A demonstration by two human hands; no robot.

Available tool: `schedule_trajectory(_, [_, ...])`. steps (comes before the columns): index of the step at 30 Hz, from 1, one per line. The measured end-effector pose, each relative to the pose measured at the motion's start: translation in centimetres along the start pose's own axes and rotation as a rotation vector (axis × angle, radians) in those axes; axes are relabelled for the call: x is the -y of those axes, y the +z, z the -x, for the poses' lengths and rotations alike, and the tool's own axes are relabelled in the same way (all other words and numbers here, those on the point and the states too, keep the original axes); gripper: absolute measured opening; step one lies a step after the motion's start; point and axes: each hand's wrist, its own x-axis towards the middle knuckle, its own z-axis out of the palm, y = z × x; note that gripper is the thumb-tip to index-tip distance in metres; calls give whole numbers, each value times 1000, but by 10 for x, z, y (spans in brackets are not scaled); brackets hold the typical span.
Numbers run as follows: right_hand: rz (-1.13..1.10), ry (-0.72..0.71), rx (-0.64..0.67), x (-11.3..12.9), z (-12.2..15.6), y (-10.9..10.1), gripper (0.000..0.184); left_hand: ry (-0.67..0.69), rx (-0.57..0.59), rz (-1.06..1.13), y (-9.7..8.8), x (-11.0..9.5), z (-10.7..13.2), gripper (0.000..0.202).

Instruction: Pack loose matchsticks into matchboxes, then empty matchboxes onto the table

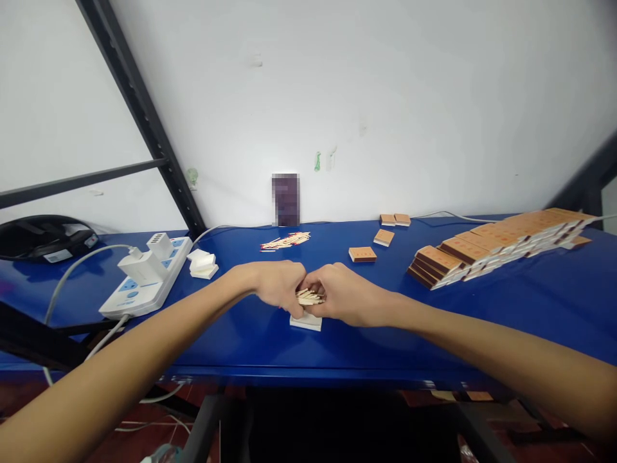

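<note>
A bunch of matches point(309, 297) is gripped between my two hands, over a white matchbox tray point(305, 323) on the blue table. My left hand point(282, 286) closes on the bunch from the left, its fingers curled round it. From the right, my right hand point(344, 296) is closed on the same matches, fingers bent behind them. The hands hide part of the tray and the match ends. Beyond my hands lies a loose pile of red-tipped matches point(286, 241).
White trays point(203, 264) and a power strip point(149, 280) with chargers stand at left. Stacked matchboxes point(482, 247) fill the right side, with a single matchbox point(362, 254) nearer the middle. A pixelated dark object point(287, 200) leans on the wall. A black post point(144, 116) rises at left.
</note>
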Motion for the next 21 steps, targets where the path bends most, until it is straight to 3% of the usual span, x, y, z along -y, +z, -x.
schedule_trajectory(7, [43, -11, -11, 2, -2, 3, 11, 10, -66, -32, 4, 5, 1, 25])
schedule_trajectory(15, [55, 6, -42, -18, -13, -6, 15, -34, -113, -42, -5, 12, -12, 15])
schedule_trajectory(21, [-72, 74, -27, -25, -12, -12, 23, -19, -128, 78, -9, 20, -13, 34])
